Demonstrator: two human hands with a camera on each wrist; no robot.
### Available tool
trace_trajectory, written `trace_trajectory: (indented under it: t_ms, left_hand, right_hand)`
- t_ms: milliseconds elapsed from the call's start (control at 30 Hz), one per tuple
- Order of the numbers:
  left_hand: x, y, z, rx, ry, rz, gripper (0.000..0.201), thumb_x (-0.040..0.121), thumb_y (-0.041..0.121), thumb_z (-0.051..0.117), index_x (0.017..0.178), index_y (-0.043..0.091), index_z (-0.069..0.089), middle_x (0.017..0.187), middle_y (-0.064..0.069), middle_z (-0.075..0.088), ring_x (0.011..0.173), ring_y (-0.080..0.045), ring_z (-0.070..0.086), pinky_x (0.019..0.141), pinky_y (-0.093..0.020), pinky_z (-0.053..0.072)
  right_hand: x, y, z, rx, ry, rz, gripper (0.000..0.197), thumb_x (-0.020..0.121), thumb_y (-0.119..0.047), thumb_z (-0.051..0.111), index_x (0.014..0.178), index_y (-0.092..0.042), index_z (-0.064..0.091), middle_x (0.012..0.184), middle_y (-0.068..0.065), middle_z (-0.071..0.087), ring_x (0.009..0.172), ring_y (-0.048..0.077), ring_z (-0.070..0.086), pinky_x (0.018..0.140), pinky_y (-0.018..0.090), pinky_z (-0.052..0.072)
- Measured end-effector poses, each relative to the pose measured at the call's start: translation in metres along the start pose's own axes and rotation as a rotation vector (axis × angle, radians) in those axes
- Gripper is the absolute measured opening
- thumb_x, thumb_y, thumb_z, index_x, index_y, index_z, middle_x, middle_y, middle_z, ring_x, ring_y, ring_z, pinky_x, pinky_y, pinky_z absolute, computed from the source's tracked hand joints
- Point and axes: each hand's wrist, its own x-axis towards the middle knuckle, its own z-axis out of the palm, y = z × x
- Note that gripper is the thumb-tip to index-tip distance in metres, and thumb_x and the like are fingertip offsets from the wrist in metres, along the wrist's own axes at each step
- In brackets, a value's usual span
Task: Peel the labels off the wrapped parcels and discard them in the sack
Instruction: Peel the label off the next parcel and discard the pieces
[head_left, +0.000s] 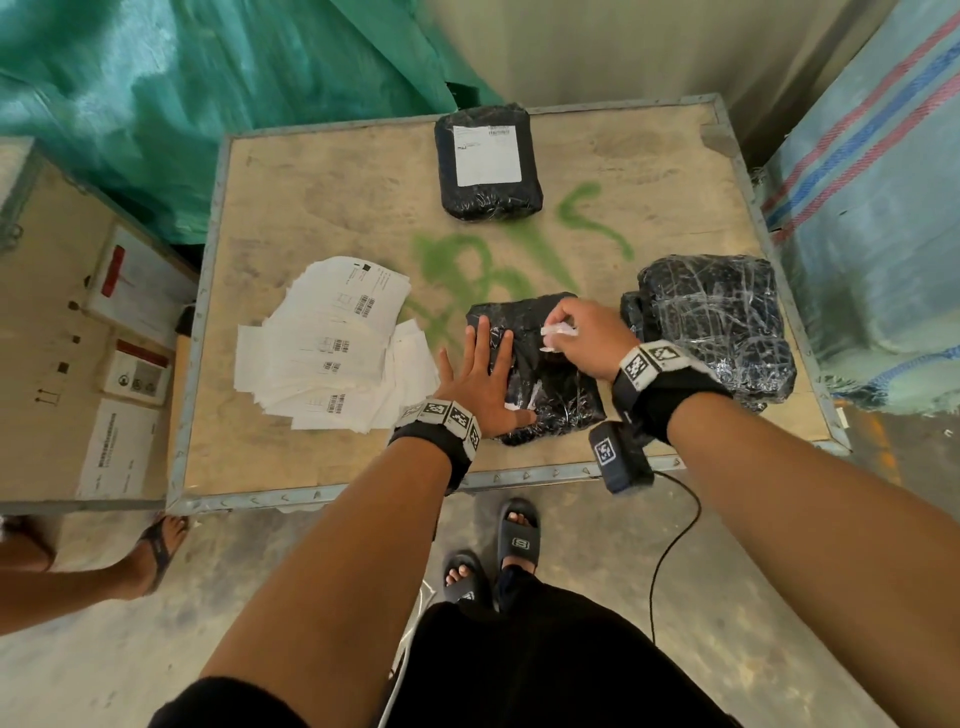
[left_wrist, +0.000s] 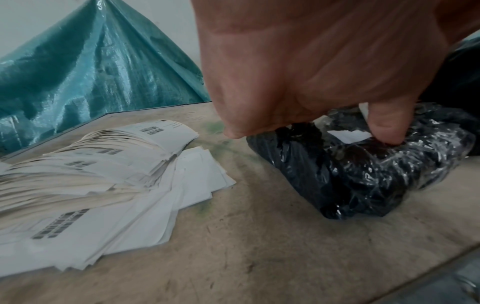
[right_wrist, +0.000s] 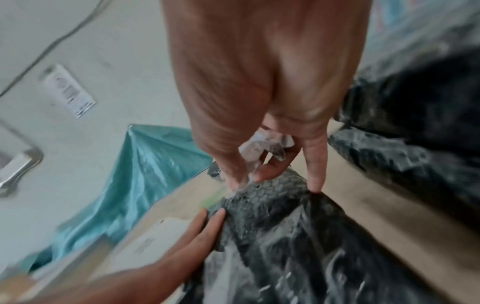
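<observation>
Parcels in black wrap lie on the plywood bench (head_left: 322, 208) — 3 in all. Left hand (head_left: 480, 384) presses flat, fingers spread, on the nearest parcel (head_left: 550, 395). Right hand (head_left: 584, 338) pinches a crumpled label scrap (head_left: 558, 330) above that parcel's far end. Far parcel (head_left: 488, 161) keeps its white label (head_left: 487, 154) — loose label sheets (head_left: 332, 343) pile to the left.

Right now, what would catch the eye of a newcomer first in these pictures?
Two hands work on a black wrapped parcel at the crate top's near edge: the left hand presses it flat, the right hand pinches a crumpled white label scrap. To their left spreads a pile of white label sheets.
</observation>
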Motion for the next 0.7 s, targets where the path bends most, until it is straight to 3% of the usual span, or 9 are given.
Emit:
trace_trajectory:
  t_ms: [167, 267, 333, 467, 533, 633, 700]
  left_hand:
    - [-0.001, 0.002, -0.005, -0.094, -0.004, 0.006, 0.104, 0.088, 0.079, 0.036, 0.156, 0.025, -0.022, 0.154, -0.007, -0.044, 0.146, -0.027, -0.034, 0.117, -0.064, -0.013]
    - [-0.001, 0.003, 0.001, -0.071, 0.051, -0.015, 0.087, 0.097, 0.07, 0.025, 0.156, 0.025, -0.02, 0.156, -0.007, -0.041, 0.147, -0.027, -0.031, 0.117, -0.066, -0.008]
    - [0.0, 0.005, 0.004, -0.041, 0.074, -0.027, 0.081, 0.101, 0.063, 0.023, 0.157, 0.024, -0.02, 0.157, -0.008, -0.039, 0.148, -0.028, -0.029, 0.118, -0.066, -0.004]
    - [0.0, 0.006, 0.003, -0.027, 0.089, -0.034, 0.078, 0.102, 0.059, 0.024, 0.157, 0.022, -0.018, 0.159, -0.009, -0.037, 0.149, -0.029, -0.027, 0.118, -0.066, -0.004]
    - [0.0, 0.004, 0.002, -0.053, 0.076, -0.016, 0.076, 0.104, 0.055, 0.025, 0.157, 0.023, -0.018, 0.158, -0.009, -0.037, 0.149, -0.028, -0.027, 0.118, -0.066, -0.005]
    - [-0.002, -0.003, -0.001, -0.05, 0.063, 0.015, 0.07, 0.105, 0.044, 0.026, 0.158, 0.025, -0.017, 0.159, -0.008, -0.036, 0.149, -0.026, -0.027, 0.118, -0.066, -0.003]
    - [-0.003, -0.005, -0.004, -0.051, 0.056, 0.023, 0.071, 0.104, 0.042, 0.027, 0.158, 0.026, -0.016, 0.159, -0.007, -0.035, 0.15, -0.026, -0.026, 0.118, -0.066, -0.002]
  right_hand:
    - [-0.007, 0.002, 0.008, -0.041, -0.105, -0.065, 0.009, 0.086, -0.011, 0.06, 0.093, -0.017, 0.06, 0.091, -0.001, 0.059, 0.088, 0.022, 0.055, 0.069, 0.028, 0.034]
    - [-0.017, 0.008, 0.022, -0.008, -0.102, -0.021, 0.012, 0.083, -0.013, 0.062, 0.092, -0.019, 0.057, 0.093, 0.0, 0.049, 0.088, 0.019, 0.047, 0.071, 0.029, 0.033]
    - [-0.021, 0.009, 0.024, 0.0, -0.099, -0.004, 0.016, 0.086, -0.013, 0.059, 0.098, -0.019, 0.049, 0.094, 0.004, 0.05, 0.084, 0.022, 0.05, 0.069, 0.031, 0.036]
    - [-0.024, 0.003, 0.021, 0.005, -0.088, 0.013, 0.025, 0.092, -0.009, 0.048, 0.108, -0.017, 0.03, 0.084, 0.013, 0.06, 0.066, 0.031, 0.058, 0.054, 0.038, 0.044]
    - [-0.025, 0.0, 0.017, -0.023, -0.083, 0.033, 0.033, 0.092, -0.009, 0.045, 0.119, -0.019, 0.029, 0.084, 0.013, 0.065, 0.062, 0.03, 0.059, 0.056, 0.042, 0.05]
    - [-0.027, -0.003, 0.009, -0.057, -0.123, 0.04, 0.039, 0.094, -0.009, 0.042, 0.131, -0.022, 0.039, 0.091, 0.003, 0.071, 0.064, 0.018, 0.06, 0.061, 0.036, 0.051]
    - [-0.026, -0.003, 0.006, -0.048, -0.1, 0.034, 0.033, 0.093, -0.005, 0.042, 0.113, -0.022, 0.061, 0.1, 0.003, 0.071, 0.077, 0.018, 0.064, 0.066, 0.037, 0.054]
